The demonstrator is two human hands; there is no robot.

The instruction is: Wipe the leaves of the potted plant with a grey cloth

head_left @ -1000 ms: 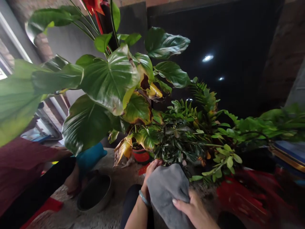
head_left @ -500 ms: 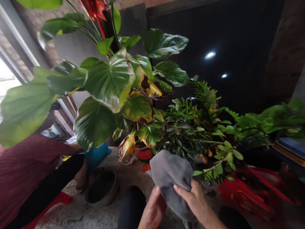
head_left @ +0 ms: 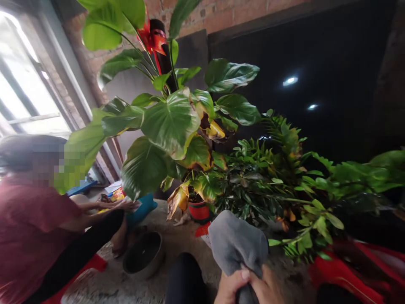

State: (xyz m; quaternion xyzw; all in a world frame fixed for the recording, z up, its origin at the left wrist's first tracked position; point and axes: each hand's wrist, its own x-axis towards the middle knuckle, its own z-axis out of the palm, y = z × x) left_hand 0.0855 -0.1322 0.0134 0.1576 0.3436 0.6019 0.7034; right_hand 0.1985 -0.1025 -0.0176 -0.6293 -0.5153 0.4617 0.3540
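A grey cloth (head_left: 237, 242) is bunched up low in the middle of the view. My left hand (head_left: 229, 287) and my right hand (head_left: 265, 289) both grip its lower end, close together at the bottom edge. Just beyond the cloth stands a large-leaved plant (head_left: 171, 122) in a red pot (head_left: 199, 210), several of its leaves yellow and brown at the edges. A bushy dark green plant (head_left: 256, 181) grows to its right.
Another person in a dark red top (head_left: 28, 228) sits at the left, hands over a blue item (head_left: 142, 207). A dark metal bowl (head_left: 144, 254) rests on the stone floor (head_left: 180, 236). Red objects (head_left: 341, 274) lie at the lower right. A window (head_left: 22, 93) is at far left.
The view has tilted up and swung left, showing the other person's head and the window. My hands have sunk to the frame's bottom and closed together on the cloth.
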